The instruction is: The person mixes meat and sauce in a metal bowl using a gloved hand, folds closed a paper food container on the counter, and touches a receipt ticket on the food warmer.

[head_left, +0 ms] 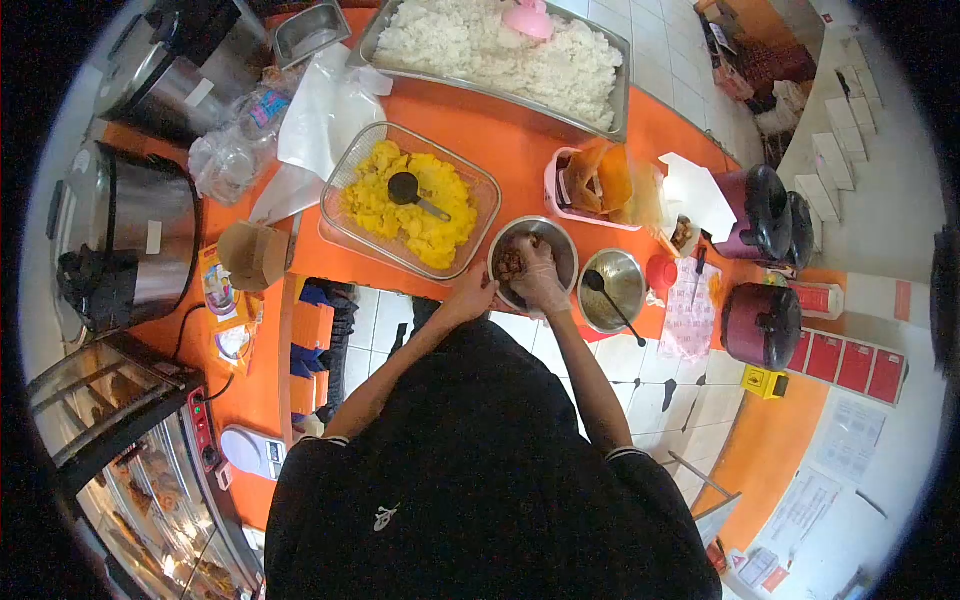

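A steel mixing bowl (566,245) with dark brown chopped food (508,262), perhaps meat, stands at the counter's near edge. My right hand (541,278), in a clear plastic glove, reaches into it with fingers bent down around the food. At the bowl's left rim, my bare left hand (474,297) pinches the edge. Left of the bowl is a clear rectangular tub (490,205) of yellow scrambled egg (415,220), a black scoop (404,188) lying on top. Another steel bowl (622,268) on the right holds a black ladle (612,300).
A large steel tray (628,90) of white rice with a pink scoop (528,18) lies at the back. Beyond the bowls are a pink basket (600,218) and dark red pots (755,212). Rice cookers (150,235) and a glass display case (150,500) line the left.
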The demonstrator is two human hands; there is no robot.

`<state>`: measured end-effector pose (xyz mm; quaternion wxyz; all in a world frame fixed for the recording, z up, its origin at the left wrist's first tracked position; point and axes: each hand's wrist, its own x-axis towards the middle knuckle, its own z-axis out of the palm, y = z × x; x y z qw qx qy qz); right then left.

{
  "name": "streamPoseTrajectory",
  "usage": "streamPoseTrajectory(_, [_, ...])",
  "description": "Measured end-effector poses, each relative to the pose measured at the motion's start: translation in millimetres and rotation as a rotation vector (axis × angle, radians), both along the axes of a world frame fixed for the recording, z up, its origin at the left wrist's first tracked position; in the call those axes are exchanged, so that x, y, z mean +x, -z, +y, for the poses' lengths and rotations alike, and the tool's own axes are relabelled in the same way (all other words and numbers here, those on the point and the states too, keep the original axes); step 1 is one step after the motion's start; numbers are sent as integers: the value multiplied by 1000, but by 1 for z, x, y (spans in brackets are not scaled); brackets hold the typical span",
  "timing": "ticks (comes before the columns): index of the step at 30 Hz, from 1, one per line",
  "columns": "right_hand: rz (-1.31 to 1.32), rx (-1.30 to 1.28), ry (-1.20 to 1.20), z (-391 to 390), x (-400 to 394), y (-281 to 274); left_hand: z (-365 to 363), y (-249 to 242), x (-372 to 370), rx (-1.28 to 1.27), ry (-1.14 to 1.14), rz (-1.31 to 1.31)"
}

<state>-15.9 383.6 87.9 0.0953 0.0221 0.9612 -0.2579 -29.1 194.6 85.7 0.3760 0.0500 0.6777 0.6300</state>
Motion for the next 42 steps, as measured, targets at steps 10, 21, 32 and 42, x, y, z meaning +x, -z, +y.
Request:
streamPoseTrajectory(10, [115, -69, -111, 11, -6, -65, 0, 6, -2, -82, -21, 12])
streamPoseTrajectory(21, [-95, 86, -77, 8, -8, -28, 0, 6, -2, -83, -24, -4])
streamPoseTrajectory(32, [-46, 118, -34, -20, 2, -62, 5, 40, 3, -65, -6, 147])
streamPoseTrajectory(42, [-244, 347, -264, 18, -12, -60, 1, -15, -2, -15, -55, -17])
